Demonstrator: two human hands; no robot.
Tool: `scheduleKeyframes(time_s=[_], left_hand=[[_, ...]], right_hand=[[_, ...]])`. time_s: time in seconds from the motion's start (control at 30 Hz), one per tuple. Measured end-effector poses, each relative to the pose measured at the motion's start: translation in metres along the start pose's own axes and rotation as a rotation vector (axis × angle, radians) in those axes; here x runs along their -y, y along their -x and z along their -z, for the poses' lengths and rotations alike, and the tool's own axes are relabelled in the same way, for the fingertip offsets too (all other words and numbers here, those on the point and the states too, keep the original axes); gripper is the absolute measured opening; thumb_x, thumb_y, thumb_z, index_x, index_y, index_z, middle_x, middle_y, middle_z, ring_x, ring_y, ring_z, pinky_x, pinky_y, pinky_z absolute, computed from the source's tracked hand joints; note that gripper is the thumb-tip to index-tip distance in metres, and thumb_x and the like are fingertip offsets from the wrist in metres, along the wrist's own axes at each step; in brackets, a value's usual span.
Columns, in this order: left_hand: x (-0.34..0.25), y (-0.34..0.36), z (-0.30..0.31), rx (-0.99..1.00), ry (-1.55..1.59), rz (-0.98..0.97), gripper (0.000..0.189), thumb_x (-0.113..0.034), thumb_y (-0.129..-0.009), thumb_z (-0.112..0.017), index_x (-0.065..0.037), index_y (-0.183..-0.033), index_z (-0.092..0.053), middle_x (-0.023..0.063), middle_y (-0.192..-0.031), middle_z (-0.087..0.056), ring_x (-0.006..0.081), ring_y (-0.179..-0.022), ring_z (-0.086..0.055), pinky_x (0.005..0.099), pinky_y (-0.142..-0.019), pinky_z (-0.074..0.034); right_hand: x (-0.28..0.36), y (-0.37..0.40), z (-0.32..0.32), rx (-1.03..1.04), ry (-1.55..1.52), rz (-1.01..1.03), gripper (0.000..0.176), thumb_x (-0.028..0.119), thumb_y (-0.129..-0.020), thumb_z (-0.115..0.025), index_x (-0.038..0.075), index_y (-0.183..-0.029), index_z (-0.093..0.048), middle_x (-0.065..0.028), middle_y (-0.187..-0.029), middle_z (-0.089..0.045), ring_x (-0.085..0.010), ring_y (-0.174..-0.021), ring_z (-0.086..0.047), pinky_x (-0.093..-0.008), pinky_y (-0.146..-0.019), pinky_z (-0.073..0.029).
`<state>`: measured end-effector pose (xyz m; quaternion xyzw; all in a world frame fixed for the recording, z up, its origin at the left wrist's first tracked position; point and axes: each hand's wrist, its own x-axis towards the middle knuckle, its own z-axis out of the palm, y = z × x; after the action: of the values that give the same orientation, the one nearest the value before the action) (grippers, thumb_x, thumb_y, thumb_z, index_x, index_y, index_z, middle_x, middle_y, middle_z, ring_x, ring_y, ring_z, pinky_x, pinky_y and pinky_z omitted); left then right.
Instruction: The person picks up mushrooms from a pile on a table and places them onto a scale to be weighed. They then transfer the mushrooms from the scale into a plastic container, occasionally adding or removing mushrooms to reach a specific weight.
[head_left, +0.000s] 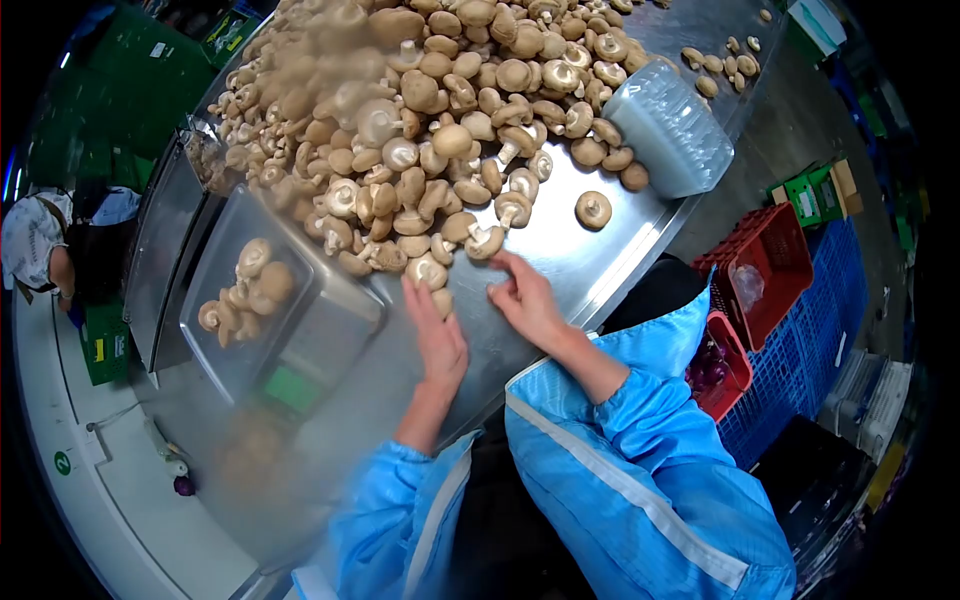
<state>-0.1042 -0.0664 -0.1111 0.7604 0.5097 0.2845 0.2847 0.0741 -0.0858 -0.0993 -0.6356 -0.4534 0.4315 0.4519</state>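
Observation:
A large heap of brown shiitake mushrooms (410, 185) covers the metal table (590, 265). At the heap's near edge my left hand (438, 345) lies with fingers stretched out along two pale-stemmed mushrooms (427, 272). My right hand (530, 305) is just to the right, thumb and fingers apart, its fingertips close to an upturned mushroom (484, 242). Left of the heap stands a clear plastic tray (215, 350) with several mushrooms (250, 290) in it. One mushroom (593, 210) lies by itself on the metal, right of the heap.
A stack of clear trays (670, 130) rests at the table's right edge, with a few mushrooms (720, 65) beyond it. Red crates (765, 265) stand on a blue pallet (835, 290) at the right. Another person (38, 240) is at the far left.

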Motion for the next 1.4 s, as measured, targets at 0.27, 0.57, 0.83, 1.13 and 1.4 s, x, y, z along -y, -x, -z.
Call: scheduleKeyframes(time_s=[0.27, 0.57, 0.83, 1.13, 1.4], left_hand=[[-0.017, -0.011, -0.004, -0.014, 0.003, -0.154, 0.066, -0.003, -0.090, -0.057, 0.004, -0.148, -0.027, 0.0273, -0.158, -0.019, 0.0438, -0.149, -0.014, 0.0507, -0.120, -0.013], [0.000, -0.059, 0.061, 0.019, -0.558, -0.142, 0.052, -0.003, -0.080, -0.062, 0.002, -0.131, -0.052, 0.0205, -0.153, -0.033, 0.0470, -0.146, -0.018, 0.0553, -0.117, -0.021], [0.010, -0.029, 0.045, -0.055, -0.492, -0.165, 0.041, -0.008, -0.085, -0.069, 0.000, -0.123, -0.057, 0.0196, -0.141, -0.047, 0.0447, -0.139, -0.033, 0.0530, -0.112, -0.029], [-0.040, -0.004, 0.052, -0.064, -0.079, -0.027, 0.032, -0.002, -0.087, -0.068, 0.000, -0.118, -0.062, 0.0155, -0.124, -0.061, 0.0301, -0.118, -0.056, 0.0412, -0.105, -0.040], [-0.098, 0.003, 0.033, 0.023, 0.260, -0.276, 0.045, -0.002, -0.089, -0.061, 0.003, -0.132, -0.051, 0.0159, -0.133, -0.056, 0.0294, -0.128, -0.049, 0.0407, -0.111, -0.033]], right_hand=[[0.017, -0.003, 0.013, 0.006, 0.085, -0.012, 0.034, 0.007, -0.089, -0.060, 0.002, -0.122, -0.056, -0.0189, -0.111, -0.063, -0.0335, -0.091, -0.067, -0.0403, -0.082, -0.053], [0.005, -0.004, 0.009, 0.008, 0.216, 0.129, 0.024, 0.009, -0.090, -0.059, 0.004, -0.112, -0.063, -0.0170, -0.099, -0.067, -0.0349, -0.088, -0.066, -0.0408, -0.078, -0.053], [0.001, -0.001, 0.008, -0.005, 0.163, 0.114, 0.022, 0.011, -0.089, -0.056, 0.003, -0.107, -0.066, -0.0192, -0.101, -0.067, -0.0388, -0.091, -0.065, -0.0469, -0.081, -0.051], [0.013, 0.013, -0.003, 0.145, -0.388, -0.114, 0.028, 0.026, -0.098, -0.059, 0.002, -0.112, -0.062, -0.0133, -0.093, -0.072, -0.0240, -0.074, -0.072, -0.0359, -0.067, -0.058], [0.036, 0.053, 0.036, 0.302, -0.799, -0.306, 0.039, 0.036, -0.101, -0.053, 0.000, -0.110, -0.065, -0.0080, -0.089, -0.067, -0.0128, -0.061, -0.064, -0.0246, -0.050, -0.051]])
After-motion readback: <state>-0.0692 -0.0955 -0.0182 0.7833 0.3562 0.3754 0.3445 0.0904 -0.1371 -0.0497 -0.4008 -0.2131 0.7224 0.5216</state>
